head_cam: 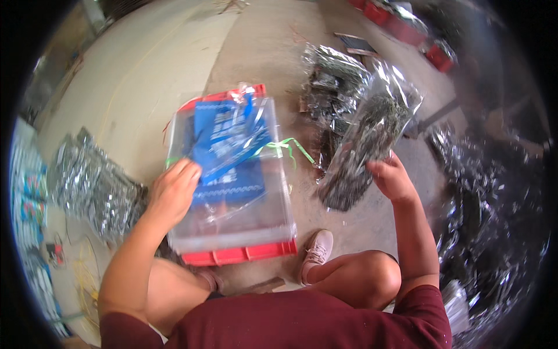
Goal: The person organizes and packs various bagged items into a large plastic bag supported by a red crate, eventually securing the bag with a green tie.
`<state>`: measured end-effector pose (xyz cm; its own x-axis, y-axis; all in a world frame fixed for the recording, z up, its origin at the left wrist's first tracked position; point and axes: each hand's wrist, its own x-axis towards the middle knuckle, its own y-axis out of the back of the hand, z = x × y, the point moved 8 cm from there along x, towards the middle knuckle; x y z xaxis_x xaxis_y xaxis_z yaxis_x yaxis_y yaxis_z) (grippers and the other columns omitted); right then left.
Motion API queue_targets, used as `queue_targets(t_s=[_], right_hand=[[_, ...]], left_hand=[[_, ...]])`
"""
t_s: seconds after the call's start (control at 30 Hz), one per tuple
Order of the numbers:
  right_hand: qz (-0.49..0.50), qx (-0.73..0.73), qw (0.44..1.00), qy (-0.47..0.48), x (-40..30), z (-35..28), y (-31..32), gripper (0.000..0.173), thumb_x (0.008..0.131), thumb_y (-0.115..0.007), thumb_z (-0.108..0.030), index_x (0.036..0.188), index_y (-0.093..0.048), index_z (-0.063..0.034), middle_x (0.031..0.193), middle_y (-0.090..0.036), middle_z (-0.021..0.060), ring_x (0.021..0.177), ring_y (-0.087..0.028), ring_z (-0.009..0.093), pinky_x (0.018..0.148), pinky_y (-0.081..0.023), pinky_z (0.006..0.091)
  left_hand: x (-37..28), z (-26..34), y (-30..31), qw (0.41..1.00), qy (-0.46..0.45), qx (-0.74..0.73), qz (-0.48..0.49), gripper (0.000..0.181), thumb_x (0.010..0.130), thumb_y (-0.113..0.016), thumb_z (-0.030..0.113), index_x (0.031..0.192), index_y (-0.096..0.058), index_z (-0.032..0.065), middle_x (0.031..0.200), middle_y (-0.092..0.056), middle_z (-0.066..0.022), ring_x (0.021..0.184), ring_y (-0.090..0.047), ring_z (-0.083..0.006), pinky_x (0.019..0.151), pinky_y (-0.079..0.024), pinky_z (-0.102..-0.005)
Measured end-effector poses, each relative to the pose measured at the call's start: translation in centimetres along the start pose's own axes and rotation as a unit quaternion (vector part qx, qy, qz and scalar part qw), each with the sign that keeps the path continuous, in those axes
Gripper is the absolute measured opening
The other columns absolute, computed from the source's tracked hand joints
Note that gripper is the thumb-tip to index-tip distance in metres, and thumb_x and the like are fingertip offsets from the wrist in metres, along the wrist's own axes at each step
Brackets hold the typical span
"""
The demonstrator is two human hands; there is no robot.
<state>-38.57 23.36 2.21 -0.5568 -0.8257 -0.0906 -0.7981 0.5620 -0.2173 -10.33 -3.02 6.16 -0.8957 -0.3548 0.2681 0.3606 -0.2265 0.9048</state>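
Observation:
My right hand (390, 179) grips a clear plastic bag of dark, stringy dried material (375, 126), held tilted above the floor and blurred. On the left, my left hand (176, 187) pinches the edge of the top bag in a stack of clear plastic bags (244, 231) printed with blue panels. One blue printed panel (222, 126) is folded and creased near my fingers. The stack lies on a red plastic crate (239, 255), seemingly upside down. A light green ribbon (281, 148) with a knot crosses the stack and trails off its right side.
Filled clear bags (335, 83) lie in a pile beyond the right hand. More shiny bags (100, 187) are heaped at left, and a large dark heap of them (484, 227) spreads at right. Red crates (392, 26) stand at the far right. Yellow cord (87, 270) lies at lower left.

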Motion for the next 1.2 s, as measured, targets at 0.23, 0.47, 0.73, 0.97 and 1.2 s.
queue_targets(t_s=[0.23, 0.47, 0.73, 0.97, 1.2], right_hand=[[-0.355, -0.374, 0.848, -0.121, -4.9, 1.4, -18.1, 0.042, 0.086, -0.070, -0.018, 0.120, -0.055, 0.0032, 0.101, -0.067, 0.0103, 0.088, -0.059, 0.013, 0.078, -0.049, 0.0337], [-0.095, -0.098, 0.975, -0.175, -5.0, 5.9, -18.8, 0.035, 0.090, -0.064, -0.014, 0.120, -0.055, 0.0029, 0.102, -0.066, 0.0081, 0.091, -0.062, 0.015, 0.082, -0.051, 0.0313], [-0.100, -0.178, 0.964, -0.169, -1.4, 6.8, -19.2, 0.031, 0.086, -0.063, -0.009, 0.113, -0.057, 0.0045, 0.095, -0.066, 0.0106, 0.080, -0.064, 0.018, 0.072, -0.053, 0.0305], [0.079, 0.164, 0.967, -0.180, -3.5, 7.4, -21.5, 0.037, 0.094, -0.048, -0.031, 0.110, -0.061, 0.0005, 0.096, -0.067, 0.0122, 0.085, -0.065, 0.022, 0.077, -0.053, 0.0344], [-0.168, -0.446, 0.871, 0.123, 5.4, 9.0, -20.9, 0.037, 0.087, -0.061, -0.011, 0.122, -0.059, -0.0017, 0.110, -0.062, 0.0105, 0.102, -0.060, 0.025, 0.088, -0.049, 0.0351]], left_hand=[[0.0, 0.9, 0.6, 0.999, -0.033, -0.012, 0.033, 0.008, 0.090, -0.049, 0.009, 0.097, -0.051, 0.0063, 0.080, -0.059, -0.0158, 0.075, -0.060, -0.0371, 0.066, -0.048, -0.0458], [-0.9, 2.5, 1.9, 0.984, -0.033, -0.146, -0.094, 0.026, 0.086, -0.056, 0.009, 0.111, -0.049, 0.0085, 0.071, -0.061, -0.0179, 0.075, -0.063, -0.0377, 0.068, -0.050, -0.0446], [-1.9, 2.4, 0.2, 0.936, -0.088, -0.275, -0.203, 0.070, 0.071, -0.052, -0.001, 0.138, -0.049, 0.0206, 0.058, -0.042, -0.0095, 0.052, -0.042, -0.0188, 0.056, -0.041, -0.0336], [-2.5, 1.2, 0.9, 0.939, -0.061, -0.286, -0.179, 0.080, 0.070, -0.053, -0.002, 0.145, -0.039, 0.0217, 0.052, -0.038, -0.0068, 0.047, -0.038, -0.0162, 0.053, -0.039, -0.0330], [-4.2, 6.7, 1.0, 0.901, -0.118, -0.324, -0.264, 0.071, 0.073, -0.051, 0.001, 0.141, -0.044, 0.0199, 0.059, -0.047, -0.0093, 0.052, -0.048, -0.0213, 0.059, -0.045, -0.0361]])
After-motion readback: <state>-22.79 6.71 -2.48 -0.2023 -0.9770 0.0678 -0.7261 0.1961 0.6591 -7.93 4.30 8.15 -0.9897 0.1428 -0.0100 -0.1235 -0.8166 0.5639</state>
